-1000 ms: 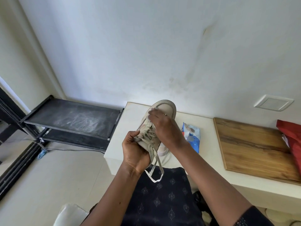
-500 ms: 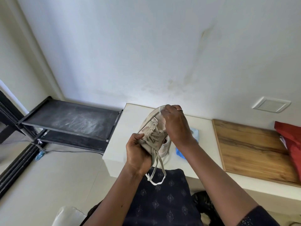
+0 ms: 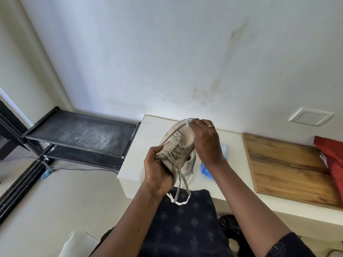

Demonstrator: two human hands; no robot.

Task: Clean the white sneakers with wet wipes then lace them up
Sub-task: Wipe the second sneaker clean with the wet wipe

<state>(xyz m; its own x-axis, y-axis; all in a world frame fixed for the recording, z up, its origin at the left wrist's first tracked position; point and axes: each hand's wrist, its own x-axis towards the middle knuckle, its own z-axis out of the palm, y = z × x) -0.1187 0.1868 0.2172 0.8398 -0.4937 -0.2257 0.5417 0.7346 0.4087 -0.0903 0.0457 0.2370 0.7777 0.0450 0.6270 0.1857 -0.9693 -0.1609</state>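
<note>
Now the left hand (image 3: 157, 168) is gripping the sneaker (image 3: 176, 145) above the tabletop's (image 3: 154, 127) left corner, while the right hand (image 3: 206, 143) is pressing a wet wipe (image 3: 189, 121) on its toe. The hanging laces (image 3: 181, 184) may snag, and the sneaker could slip.

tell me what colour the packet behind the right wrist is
Blue, judging by the head view; the packet is mostly hidden.
</note>
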